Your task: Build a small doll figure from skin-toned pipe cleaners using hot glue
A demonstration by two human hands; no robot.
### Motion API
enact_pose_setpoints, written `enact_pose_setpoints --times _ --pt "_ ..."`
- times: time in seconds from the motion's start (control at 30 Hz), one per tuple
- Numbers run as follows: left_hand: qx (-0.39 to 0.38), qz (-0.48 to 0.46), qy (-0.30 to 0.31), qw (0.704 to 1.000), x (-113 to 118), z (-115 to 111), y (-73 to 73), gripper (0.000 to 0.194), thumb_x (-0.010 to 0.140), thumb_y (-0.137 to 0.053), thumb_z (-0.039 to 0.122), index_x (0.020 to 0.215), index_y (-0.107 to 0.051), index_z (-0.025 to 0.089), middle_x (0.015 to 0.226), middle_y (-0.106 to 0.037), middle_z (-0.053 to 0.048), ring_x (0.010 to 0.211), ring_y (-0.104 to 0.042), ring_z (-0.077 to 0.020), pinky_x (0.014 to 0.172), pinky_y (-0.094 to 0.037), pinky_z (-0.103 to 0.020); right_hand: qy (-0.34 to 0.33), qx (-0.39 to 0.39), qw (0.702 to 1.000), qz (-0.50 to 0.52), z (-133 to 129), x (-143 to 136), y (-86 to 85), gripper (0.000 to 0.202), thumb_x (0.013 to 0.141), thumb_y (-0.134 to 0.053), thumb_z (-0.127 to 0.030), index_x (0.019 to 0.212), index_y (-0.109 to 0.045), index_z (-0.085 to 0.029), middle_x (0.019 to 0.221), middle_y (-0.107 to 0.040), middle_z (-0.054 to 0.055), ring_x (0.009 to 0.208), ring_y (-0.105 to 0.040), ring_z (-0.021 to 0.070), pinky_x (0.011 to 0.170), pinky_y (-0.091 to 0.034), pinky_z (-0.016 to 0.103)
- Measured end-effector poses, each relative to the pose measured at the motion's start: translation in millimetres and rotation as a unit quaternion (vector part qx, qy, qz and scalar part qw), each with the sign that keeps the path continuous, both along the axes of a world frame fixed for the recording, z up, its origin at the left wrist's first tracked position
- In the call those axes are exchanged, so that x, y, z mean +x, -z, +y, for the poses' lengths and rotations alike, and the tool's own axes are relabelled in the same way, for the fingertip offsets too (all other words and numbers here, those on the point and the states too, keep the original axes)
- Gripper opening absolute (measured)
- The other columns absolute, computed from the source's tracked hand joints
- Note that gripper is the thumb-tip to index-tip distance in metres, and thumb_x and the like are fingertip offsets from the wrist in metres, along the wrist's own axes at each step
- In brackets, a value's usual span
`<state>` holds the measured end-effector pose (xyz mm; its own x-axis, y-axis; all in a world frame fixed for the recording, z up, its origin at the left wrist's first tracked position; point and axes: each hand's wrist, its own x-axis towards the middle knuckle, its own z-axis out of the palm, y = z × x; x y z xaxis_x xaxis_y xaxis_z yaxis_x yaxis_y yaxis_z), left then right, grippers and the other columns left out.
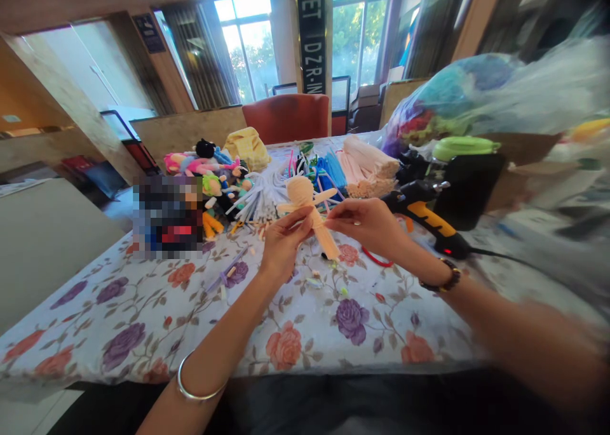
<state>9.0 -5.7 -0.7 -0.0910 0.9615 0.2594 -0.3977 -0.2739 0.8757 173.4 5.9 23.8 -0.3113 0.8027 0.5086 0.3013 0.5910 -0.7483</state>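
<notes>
A cream-coloured doll figure (325,239) with a round head, two short arms and a long body is held above the flowered table, tilted with its head toward the upper left. My left hand (286,241) pinches its body just under the arms. On the figure's right side, my right hand (365,225) has its thumb and fingers pressed together close to the body; what they hold, if anything, is too small to tell. Behind the figure lies a bundle of white pipe cleaners (260,194).
Finished colourful dolls (212,168) lie at the back left, near a yellow cloth bundle (248,148). Pink bundles (366,168) and blue stems (333,171) are behind my hands. A black and yellow glue gun (431,222) with a cord lies at right, beside a green-lidded container (464,147).
</notes>
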Motion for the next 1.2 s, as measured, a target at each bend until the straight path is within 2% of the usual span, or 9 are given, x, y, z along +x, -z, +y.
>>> enact_pose_setpoints --times 0.2,0.37,0.57,0.73,0.9,1.0,1.07,1.13,1.2 --pt "0.001 0.024 0.005 1.000 -2.3 1.8 1.9 0.035 0.048 -0.083 0.022 0.082 -0.074 0.023 0.076 -0.071 0.000 0.067 -0.063 -0.0095 0.068 -0.051 -0.022 0.026 0.045 0.998 -0.019 -4.1 -0.8 -2.9 0.010 0.074 -0.066 -0.027 0.073 -0.066 -0.017 0.074 -0.069 0.002 0.066 -0.063 0.0131 0.065 -0.051 0.026" --pt "0.010 0.032 -0.006 0.999 -1.7 1.4 1.1 0.036 0.048 -0.083 0.022 0.082 -0.074 0.022 0.077 -0.071 -0.001 0.070 -0.063 -0.0109 0.070 -0.051 -0.024 0.010 0.041 0.999 0.001 -2.1 0.4 -1.1 0.011 0.073 -0.068 -0.028 0.073 -0.065 -0.017 0.074 -0.069 0.001 0.068 -0.065 0.0135 0.067 -0.052 0.026" --pt "0.033 0.057 -0.011 0.998 -1.5 0.8 0.7 0.035 0.051 -0.081 0.018 0.085 -0.073 0.022 0.088 -0.072 -0.002 0.072 -0.062 -0.0098 0.071 -0.051 -0.023 0.020 0.074 0.997 -0.010 -1.9 3.2 -2.4 0.008 0.074 -0.067 -0.026 0.074 -0.066 -0.018 0.073 -0.069 0.000 0.069 -0.065 0.0133 0.066 -0.050 0.025" --pt "0.041 0.077 -0.026 0.996 -1.4 1.8 2.5 0.034 0.054 -0.079 0.017 0.087 -0.073 0.023 0.088 -0.072 -0.001 0.073 -0.062 -0.0093 0.071 -0.051 -0.022 0.063 0.134 0.987 -0.056 -2.2 3.7 -4.1 0.005 0.075 -0.067 -0.024 0.076 -0.066 -0.018 0.076 -0.068 0.001 0.071 -0.064 0.0144 0.069 -0.049 0.027" --pt "0.041 0.080 -0.062 0.994 -1.2 2.7 3.1 0.034 0.054 -0.078 0.017 0.087 -0.073 0.023 0.092 -0.071 -0.001 0.075 -0.063 -0.0105 0.071 -0.051 -0.024 0.078 0.248 0.963 -0.066 -0.3 2.4 1.2 0.005 0.079 -0.064 -0.023 0.081 -0.064 -0.019 0.090 -0.065 0.004 0.085 -0.063 0.0168 0.078 -0.048 0.031" --pt "0.053 0.086 -0.078 0.992 -2.1 2.9 3.4 0.033 0.056 -0.078 0.019 0.088 -0.073 0.024 0.090 -0.071 -0.001 0.075 -0.063 -0.0108 0.072 -0.052 -0.025 0.099 0.281 0.952 -0.067 -2.2 2.0 1.7 0.006 0.082 -0.061 -0.025 0.087 -0.062 -0.022 0.097 -0.063 0.005 0.092 -0.061 0.0181 0.083 -0.048 0.034" --pt "0.058 0.084 -0.085 0.991 -3.0 3.2 3.9 0.033 0.057 -0.078 0.021 0.089 -0.073 0.024 0.089 -0.071 -0.001 0.076 -0.063 -0.0112 0.073 -0.052 -0.025 0.136 0.296 0.944 -0.058 -4.0 1.8 0.7 0.015 0.081 -0.062 -0.029 0.094 -0.061 -0.023 0.105 -0.060 0.007 0.101 -0.058 0.0209 0.089 -0.046 0.038" --pt "0.059 0.076 -0.088 0.991 -3.8 3.7 4.5 0.033 0.058 -0.078 0.022 0.090 -0.072 0.024 0.090 -0.071 -0.001 0.077 -0.064 -0.0113 0.074 -0.052 -0.026 0.174 0.292 0.939 -0.047 -4.5 1.5 0.6 0.034 0.077 -0.066 -0.035 0.108 -0.056 -0.023 0.117 -0.055 0.010 0.113 -0.051 0.0252 0.096 -0.042 0.044" --pt "0.060 0.070 -0.088 0.992 -4.1 4.5 5.1 0.035 0.057 -0.079 0.022 0.091 -0.072 0.024 0.090 -0.071 -0.001 0.078 -0.064 -0.0115 0.075 -0.052 -0.026 0.186 0.256 0.948 -0.033 -2.6 0.7 2.7 0.056 0.073 -0.069 -0.039 0.122 -0.047 -0.022 0.124 -0.050 0.013 0.117 -0.047 0.0282 0.097 -0.041 0.047"
